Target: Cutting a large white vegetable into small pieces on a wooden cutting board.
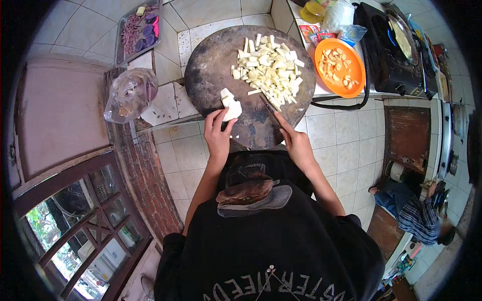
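Note:
On a large round wooden chopping board [211, 60] lies a heap of pale, peeled vegetable sticks and chunks [273, 67]. My left hand [218, 131] has its fingertips on a bigger white piece of the same kind of vegetable [232, 110] at the board's near left. A smaller cut piece [226, 94] touches its far end. My right hand [295, 139] grips a dark-bladed knife [269, 103], index finger along its back. The knife tip points to the far left, beside the near edge of the heap and apart from the white piece.
An orange plate [352, 86] of cut yellowish pieces stands right of the board, near a black gas stove [376, 56] with a lit flame under a pan [404, 41]. At left are a plastic bag [130, 94] and a metal tray [119, 49] of purple food. Another person [414, 218] is at far right.

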Motion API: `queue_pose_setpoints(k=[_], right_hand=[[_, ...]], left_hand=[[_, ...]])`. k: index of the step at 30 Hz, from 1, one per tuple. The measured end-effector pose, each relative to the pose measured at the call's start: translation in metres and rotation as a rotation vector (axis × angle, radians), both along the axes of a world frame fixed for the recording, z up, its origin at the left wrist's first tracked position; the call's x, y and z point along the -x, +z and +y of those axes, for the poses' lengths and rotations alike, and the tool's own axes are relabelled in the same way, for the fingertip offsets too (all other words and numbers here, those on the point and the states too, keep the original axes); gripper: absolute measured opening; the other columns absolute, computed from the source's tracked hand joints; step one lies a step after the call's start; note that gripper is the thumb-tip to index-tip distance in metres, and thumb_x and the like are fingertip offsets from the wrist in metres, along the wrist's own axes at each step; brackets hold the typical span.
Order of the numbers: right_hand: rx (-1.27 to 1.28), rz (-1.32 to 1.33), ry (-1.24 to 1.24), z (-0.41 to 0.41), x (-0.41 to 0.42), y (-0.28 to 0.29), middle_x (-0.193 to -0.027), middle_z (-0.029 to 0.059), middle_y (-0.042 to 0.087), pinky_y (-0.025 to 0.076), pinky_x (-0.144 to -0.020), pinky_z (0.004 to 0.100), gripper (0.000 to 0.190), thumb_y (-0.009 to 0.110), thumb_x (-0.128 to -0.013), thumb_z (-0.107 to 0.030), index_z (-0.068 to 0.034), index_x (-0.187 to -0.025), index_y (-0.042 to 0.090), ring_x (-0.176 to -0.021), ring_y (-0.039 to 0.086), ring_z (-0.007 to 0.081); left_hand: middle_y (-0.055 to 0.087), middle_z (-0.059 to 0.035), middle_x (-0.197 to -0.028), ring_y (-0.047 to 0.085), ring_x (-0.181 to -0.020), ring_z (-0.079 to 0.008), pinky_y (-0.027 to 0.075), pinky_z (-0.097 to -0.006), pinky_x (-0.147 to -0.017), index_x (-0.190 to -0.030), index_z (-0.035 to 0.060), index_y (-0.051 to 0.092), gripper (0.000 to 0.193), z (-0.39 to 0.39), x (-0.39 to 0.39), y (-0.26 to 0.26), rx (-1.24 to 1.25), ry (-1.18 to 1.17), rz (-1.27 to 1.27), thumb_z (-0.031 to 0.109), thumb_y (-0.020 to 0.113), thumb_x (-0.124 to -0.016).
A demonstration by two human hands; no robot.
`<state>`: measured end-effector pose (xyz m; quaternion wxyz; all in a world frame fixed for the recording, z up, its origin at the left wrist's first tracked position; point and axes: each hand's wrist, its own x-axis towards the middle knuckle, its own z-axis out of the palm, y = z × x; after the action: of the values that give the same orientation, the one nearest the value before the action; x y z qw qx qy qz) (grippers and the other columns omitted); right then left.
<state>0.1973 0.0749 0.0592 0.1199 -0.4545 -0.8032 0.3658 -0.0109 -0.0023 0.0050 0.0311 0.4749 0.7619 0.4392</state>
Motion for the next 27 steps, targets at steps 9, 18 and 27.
queue_pose_setpoints(k=[9, 18, 27], right_hand=[[0.003, 0.074, 0.013, -0.007, 0.001, -0.005, -0.065, 0.0235, 0.059, 0.048, -0.054, 0.0467, 0.053, 0.055, -0.091, -0.010, -0.028, -0.139, 0.042, -0.062, 0.061, 0.0393], [0.032, 0.049, -0.014, -0.010, -0.004, -0.004, -0.064, 0.0238, 0.058, 0.047, -0.055, 0.0468, 0.053, 0.054, -0.092, -0.010, -0.028, -0.140, 0.041, -0.062, 0.061, 0.0401], [0.034, 0.107, -0.100, -0.019, -0.007, -0.006, -0.068, 0.0253, 0.058, 0.047, -0.055, 0.0454, 0.055, 0.053, -0.092, -0.007, -0.026, -0.142, 0.038, -0.064, 0.062, 0.0404]], left_hand=[[0.058, -0.0082, -0.097, 0.060, -0.081, -0.0204, 0.049, -0.0313, -0.071, -0.104, 0.0068, 0.068, 0.031, 0.000, 0.000, 0.007, 0.025, 0.036, -0.044, 0.003, 0.075, -0.074], [0.066, -0.0057, -0.086, 0.063, -0.072, -0.0095, 0.049, -0.0217, -0.064, -0.099, 0.0036, 0.069, 0.020, 0.009, -0.032, 0.018, 0.080, -0.051, -0.630, 0.002, 0.071, -0.080], [0.066, -0.0098, -0.104, 0.065, -0.090, -0.0171, 0.054, -0.0294, -0.073, -0.106, 0.0033, 0.066, 0.027, 0.029, -0.045, 0.012, 0.082, -0.147, -0.512, 0.001, 0.070, -0.080]])
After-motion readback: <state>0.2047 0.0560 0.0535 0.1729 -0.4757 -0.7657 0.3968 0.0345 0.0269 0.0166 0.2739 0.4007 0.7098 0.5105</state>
